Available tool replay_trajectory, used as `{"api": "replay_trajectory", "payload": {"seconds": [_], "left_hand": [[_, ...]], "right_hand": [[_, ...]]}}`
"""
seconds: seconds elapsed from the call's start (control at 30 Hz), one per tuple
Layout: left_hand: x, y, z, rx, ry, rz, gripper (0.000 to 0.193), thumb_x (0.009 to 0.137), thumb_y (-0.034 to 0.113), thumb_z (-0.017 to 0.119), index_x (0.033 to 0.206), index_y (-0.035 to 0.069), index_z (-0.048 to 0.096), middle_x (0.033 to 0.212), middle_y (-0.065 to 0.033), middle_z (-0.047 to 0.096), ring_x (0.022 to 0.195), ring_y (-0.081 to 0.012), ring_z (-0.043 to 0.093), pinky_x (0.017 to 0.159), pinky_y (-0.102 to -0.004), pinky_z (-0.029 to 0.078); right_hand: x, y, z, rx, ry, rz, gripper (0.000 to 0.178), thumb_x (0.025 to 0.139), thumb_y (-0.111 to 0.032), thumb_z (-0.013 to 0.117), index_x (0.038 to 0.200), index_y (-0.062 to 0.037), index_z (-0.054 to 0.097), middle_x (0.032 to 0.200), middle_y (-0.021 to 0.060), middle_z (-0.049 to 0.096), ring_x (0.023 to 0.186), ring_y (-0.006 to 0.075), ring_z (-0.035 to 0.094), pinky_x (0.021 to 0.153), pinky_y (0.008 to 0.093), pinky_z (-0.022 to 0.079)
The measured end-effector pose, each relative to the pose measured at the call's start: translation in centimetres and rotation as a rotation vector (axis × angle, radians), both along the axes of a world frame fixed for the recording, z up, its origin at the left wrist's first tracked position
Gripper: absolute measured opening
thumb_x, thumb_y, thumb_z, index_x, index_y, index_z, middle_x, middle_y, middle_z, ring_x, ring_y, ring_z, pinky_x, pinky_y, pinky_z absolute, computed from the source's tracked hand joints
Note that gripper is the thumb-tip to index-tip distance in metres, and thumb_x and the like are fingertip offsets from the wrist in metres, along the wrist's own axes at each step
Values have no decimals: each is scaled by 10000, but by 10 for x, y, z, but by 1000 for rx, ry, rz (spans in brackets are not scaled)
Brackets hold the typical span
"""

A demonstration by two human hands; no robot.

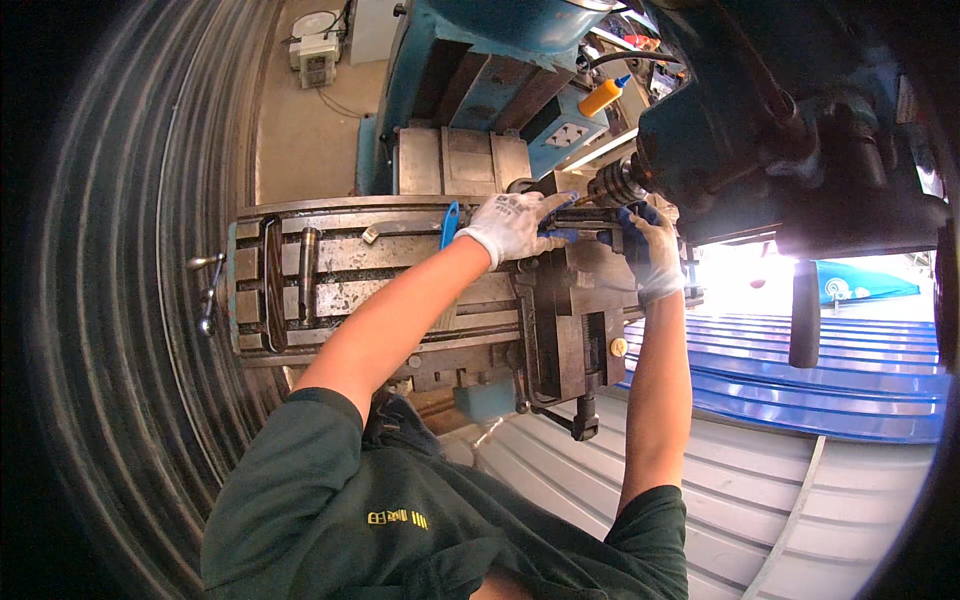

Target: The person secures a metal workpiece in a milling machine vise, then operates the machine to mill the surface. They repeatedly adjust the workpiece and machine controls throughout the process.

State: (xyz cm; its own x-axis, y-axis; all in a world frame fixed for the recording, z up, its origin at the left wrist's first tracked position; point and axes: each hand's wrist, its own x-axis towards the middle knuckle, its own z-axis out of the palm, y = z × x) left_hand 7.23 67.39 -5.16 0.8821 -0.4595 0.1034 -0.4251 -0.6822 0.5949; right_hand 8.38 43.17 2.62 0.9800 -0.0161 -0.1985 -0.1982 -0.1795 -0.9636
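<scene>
Table (345, 297) extends left of the vise (572, 350). A tool holder (615, 185) crowds the vise's far end; room there is tight. The metal bar (592, 215), dark and narrow, lies there between left hand (512, 227), fingers extended, and right hand (652, 245), fingers curled; grip cannot be told for either.

Slotted metal table (345, 296) beneath vise (570, 350), metal rod (307, 268), blue-handled tool (449, 225)

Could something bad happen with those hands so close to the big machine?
Maybe. If the round metal holder turned, it might catch the nearby gloved right hand. The gloved left hand, close to it too, could get hurt. That hand might also bump the blue-handled tool beside it.
</scene>
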Motion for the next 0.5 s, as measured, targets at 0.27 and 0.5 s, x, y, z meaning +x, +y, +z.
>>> {"api": "replay_trajectory", "payload": {"seconds": [0.27,0.5], "left_hand": [[0,5,0,10,20,-54,821,859,620,578,1520,231,287,1259,-164,614,1130,-325,613,923,-432,504],[1,3,-2,-16,-5,0,912,813,687,575,1522,197,274,1302,-194,578,1149,-353,598,932,-454,506]], "right_hand": [[7,-31,-17,21,61,98,305,904,-268,585,1124,-62,636,1023,55,680,899,149,634,703,282,506],[-4,-1,4,-79,37,24,283,885,-254,607,1093,-68,651,920,44,670,757,138,627,642,255,492]]}}
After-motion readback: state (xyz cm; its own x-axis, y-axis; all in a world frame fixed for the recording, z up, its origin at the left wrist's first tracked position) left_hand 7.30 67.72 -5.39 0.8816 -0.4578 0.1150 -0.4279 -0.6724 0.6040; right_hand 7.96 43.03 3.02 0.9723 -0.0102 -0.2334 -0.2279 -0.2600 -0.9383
